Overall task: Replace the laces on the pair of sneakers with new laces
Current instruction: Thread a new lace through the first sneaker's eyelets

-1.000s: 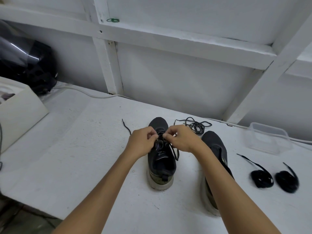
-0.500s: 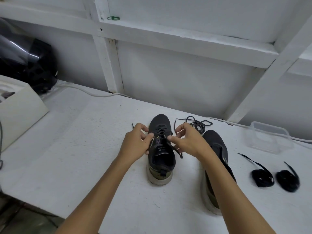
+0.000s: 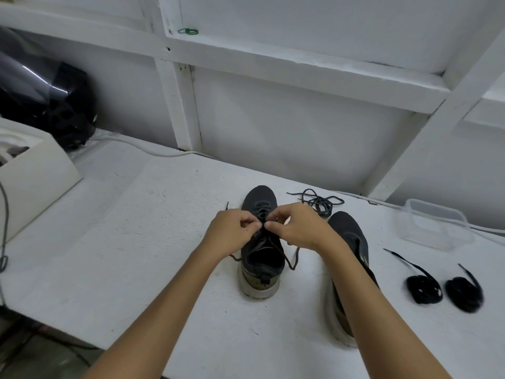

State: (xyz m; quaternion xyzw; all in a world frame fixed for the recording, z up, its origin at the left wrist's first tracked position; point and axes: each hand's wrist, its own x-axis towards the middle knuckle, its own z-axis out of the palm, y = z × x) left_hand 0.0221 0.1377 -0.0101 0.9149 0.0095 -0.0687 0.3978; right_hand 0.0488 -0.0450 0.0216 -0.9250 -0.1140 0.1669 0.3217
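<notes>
A dark sneaker stands heel toward me at the table's middle, its dark lace threaded through the eyelets with loose ends trailing on both sides. My left hand and my right hand meet over the sneaker's tongue, each pinching the lace with fingertips almost touching. The second sneaker lies to the right, partly hidden by my right forearm. A loose tangled lace rests behind it. Two coiled black laces sit at the right.
A clear plastic container stands at the back right. A white box and a black helmet occupy the left. A white cable runs along the wall. The table's front edge is close to me.
My hands have come back together over the sneaker's tongue after pulling slightly apart. The lace end at the left now shows farther from my left hand.
</notes>
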